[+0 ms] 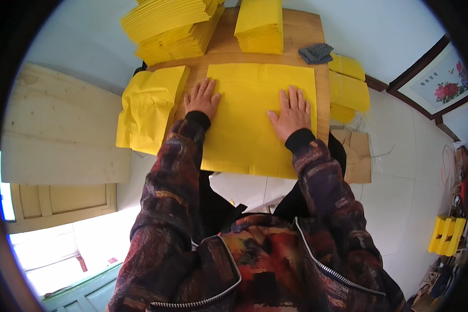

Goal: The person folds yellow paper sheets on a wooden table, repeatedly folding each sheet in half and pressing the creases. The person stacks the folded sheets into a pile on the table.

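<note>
A large yellow paper sheet [252, 119] lies flat on the wooden table [301, 31], its near edge reaching past the table toward my lap. My left hand [203, 98] rests open at the sheet's left edge, fingers spread, partly on the wood. Toward the right edge my right hand [292, 112] lies flat on the paper with its fingers stretched out. Neither hand grips anything. Left of my left hand, a creased yellow paper piece [150, 106] hangs over the table's side.
Behind the sheet stand a tall stack of folded yellow paper [171, 36] and a smaller stack [260, 28]. A grey cloth [315, 53] sits at the right corner. Yellow bundles [348, 83] and brown cardboard [356, 156] are beyond the table's right side.
</note>
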{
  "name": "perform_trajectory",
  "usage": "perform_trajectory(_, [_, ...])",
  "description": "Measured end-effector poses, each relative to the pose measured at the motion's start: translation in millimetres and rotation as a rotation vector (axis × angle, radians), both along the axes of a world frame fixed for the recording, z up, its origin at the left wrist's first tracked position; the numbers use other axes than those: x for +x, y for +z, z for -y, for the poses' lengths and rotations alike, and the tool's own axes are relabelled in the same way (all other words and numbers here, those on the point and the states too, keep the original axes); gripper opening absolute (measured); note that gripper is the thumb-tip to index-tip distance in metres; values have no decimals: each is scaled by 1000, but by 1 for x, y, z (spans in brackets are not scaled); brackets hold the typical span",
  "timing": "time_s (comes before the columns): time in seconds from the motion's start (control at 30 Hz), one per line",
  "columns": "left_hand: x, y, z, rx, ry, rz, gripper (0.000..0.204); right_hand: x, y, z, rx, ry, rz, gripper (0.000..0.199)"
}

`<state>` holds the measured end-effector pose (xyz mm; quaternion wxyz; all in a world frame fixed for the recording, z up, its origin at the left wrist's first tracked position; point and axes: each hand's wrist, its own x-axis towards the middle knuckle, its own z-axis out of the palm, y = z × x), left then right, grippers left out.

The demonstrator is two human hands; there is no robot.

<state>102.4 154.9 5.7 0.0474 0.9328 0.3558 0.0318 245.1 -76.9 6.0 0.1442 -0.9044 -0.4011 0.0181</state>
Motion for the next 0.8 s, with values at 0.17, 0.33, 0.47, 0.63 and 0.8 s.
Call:
perform_trajectory(0.17, [-25, 7, 38, 138, -256, 19, 58, 0, 2, -1, -33, 4, 5, 69])
perform_trajectory(0.33, [-49, -1, 67, -28, -236, -4, 59, 5, -3, -3, -54, -3, -2, 71])
perform_trajectory(0.47, [-70, 3, 51, -49, -232, -34, 59, 13, -2, 2, -5, 59, 3, 68])
perform_trajectory(0.63, [-110, 2, 49, -8, -341, 79, 47, 29, 10, 62, 412, 340, -32, 57])
perform_trajectory(0.8, [-126, 21, 44, -115, -495, 150, 33, 8, 23, 122, 136, 499, -109, 59])
